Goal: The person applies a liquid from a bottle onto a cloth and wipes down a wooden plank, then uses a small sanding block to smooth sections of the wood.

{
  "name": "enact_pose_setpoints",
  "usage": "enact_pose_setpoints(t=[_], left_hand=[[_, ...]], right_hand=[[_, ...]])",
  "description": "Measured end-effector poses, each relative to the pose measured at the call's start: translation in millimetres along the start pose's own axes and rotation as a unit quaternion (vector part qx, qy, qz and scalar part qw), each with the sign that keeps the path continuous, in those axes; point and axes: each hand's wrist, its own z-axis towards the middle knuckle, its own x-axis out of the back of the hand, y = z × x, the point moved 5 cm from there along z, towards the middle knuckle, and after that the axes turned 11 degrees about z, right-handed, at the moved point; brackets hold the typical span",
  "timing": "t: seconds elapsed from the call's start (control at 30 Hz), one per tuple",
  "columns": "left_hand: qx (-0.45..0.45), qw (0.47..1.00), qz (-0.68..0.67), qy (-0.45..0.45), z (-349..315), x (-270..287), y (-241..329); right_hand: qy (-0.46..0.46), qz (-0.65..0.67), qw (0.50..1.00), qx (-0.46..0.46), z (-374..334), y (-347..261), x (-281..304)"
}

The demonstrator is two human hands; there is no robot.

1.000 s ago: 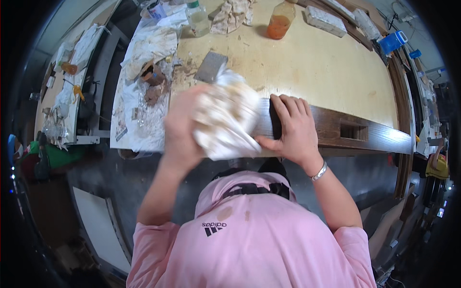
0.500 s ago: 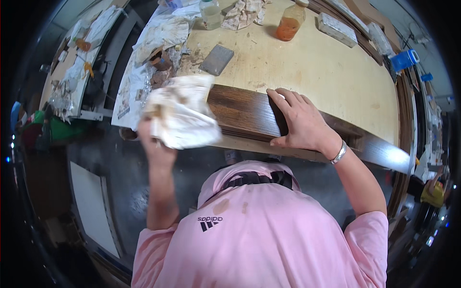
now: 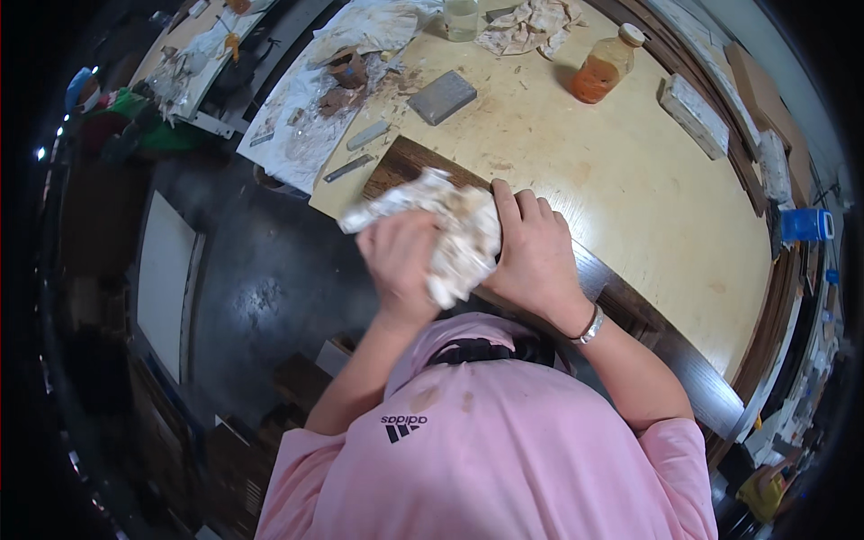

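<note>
A crumpled white cloth with brown stains (image 3: 463, 236) is bunched in my left hand (image 3: 402, 261), whose fingers are closed on it. The cloth lies against the top of a dark brown wooden board (image 3: 409, 159) along the table's near edge. My right hand (image 3: 537, 256) spans the board just right of the cloth, fingertips at its far edge, holding it. The cloth hides my right thumb and part of the board. Beyond the board's left end lie a thin metal blade (image 3: 348, 168) and a grey scraper-like piece (image 3: 368, 135).
On the pale table (image 3: 666, 225) lie a grey rectangular block (image 3: 442, 97), a bottle of orange liquid (image 3: 605, 67), a clear jar (image 3: 461, 20) and another stained cloth (image 3: 531, 27). A wrapped white block (image 3: 694, 117) sits far right. Stained sheeting (image 3: 301, 117) covers the left corner.
My left hand has swept the cloth rightward along the board, close to my right hand. More of the board's left end and the blade beside it now show. The whole view has turned.
</note>
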Motion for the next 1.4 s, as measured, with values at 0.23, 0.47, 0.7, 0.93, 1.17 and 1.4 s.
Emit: enact_pose_setpoints(t=[0.23, 0.47, 0.7, 0.93, 1.17, 1.4], left_hand=[[0.220, 0.972, 0.083, 0.006, 34, 16, -113], [0.012, 0.979, 0.119, -0.163, 18, 6, 14], [0.045, 0.977, 0.037, -0.204, 17, 9, 36], [0.116, 0.987, 0.060, -0.098, 34, 4, -56], [0.058, 0.992, 0.109, -0.030, 7, -7, 7], [0.126, 0.977, 0.175, 0.003, 23, -1, -39]], right_hand=[[0.002, 0.013, 1.000, 0.016, -3, 0, 11], [0.000, 0.020, 0.999, 0.028, -6, 6, 7], [0.008, 0.037, 0.999, 0.031, -6, 9, 7], [-0.018, 0.046, 0.999, 0.023, -7, 6, 10], [-0.009, 0.025, 0.999, 0.029, -6, 11, 4], [0.002, 0.041, 0.999, 0.035, -8, 8, 7]])
